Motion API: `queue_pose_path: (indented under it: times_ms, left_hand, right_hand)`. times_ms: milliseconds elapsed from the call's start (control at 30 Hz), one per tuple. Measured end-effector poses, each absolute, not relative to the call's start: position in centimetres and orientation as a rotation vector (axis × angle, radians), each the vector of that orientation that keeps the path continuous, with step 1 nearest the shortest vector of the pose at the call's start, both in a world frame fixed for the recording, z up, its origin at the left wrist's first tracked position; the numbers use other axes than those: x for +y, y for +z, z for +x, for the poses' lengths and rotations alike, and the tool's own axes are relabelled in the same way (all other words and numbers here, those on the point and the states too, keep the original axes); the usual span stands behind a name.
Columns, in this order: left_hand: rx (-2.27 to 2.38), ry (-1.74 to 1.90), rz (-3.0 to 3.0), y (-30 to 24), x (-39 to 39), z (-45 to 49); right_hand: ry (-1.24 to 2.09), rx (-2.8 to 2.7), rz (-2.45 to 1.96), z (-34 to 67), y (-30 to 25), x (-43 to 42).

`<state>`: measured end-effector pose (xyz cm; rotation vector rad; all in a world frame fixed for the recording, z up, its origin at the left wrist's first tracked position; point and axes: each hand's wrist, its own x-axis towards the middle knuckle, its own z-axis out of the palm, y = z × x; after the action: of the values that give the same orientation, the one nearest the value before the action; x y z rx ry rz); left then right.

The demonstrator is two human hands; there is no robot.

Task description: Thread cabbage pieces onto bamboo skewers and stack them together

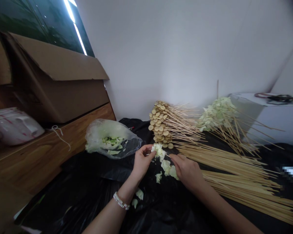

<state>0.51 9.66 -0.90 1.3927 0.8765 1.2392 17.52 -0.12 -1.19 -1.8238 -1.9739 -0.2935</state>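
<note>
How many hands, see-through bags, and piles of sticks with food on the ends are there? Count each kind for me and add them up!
Hands: 2, left hand and right hand
Clear plastic bag: 1
Food-stick piles: 2, round slices and pale leaves
Total: 5

Cardboard box (pixel 70 100), white string (pixel 55 127), pale wall (pixel 173 52)

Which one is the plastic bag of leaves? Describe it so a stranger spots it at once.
Start at the big cardboard box on the left. Right of and below it, on black plastic, the bag lies just left of the left hand. Unlike that black plastic, it is see-through, with green leaf pieces inside.
</note>
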Motion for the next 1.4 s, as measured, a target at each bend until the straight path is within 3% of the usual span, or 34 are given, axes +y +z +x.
queue_pose_path:
  times_ms: [833,1133,1400]
  left_hand:
    - [0.787,1.097,1.329,-0.1,8.5,0.6]
    - [0.769,1.049,1.243,-0.6,8.0,1.0]
    - [0.743,0.990,1.291,-0.8,7.4,1.6]
  right_hand:
    - [-0.202,-1.928,-1.742,17.5,-1.7,-0.1]
    - [-0.333,-1.971,-1.743,17.2,-1.8,-0.3]
    - [-0.200,-1.943,-1.754,16.6,-1.6,-0.3]
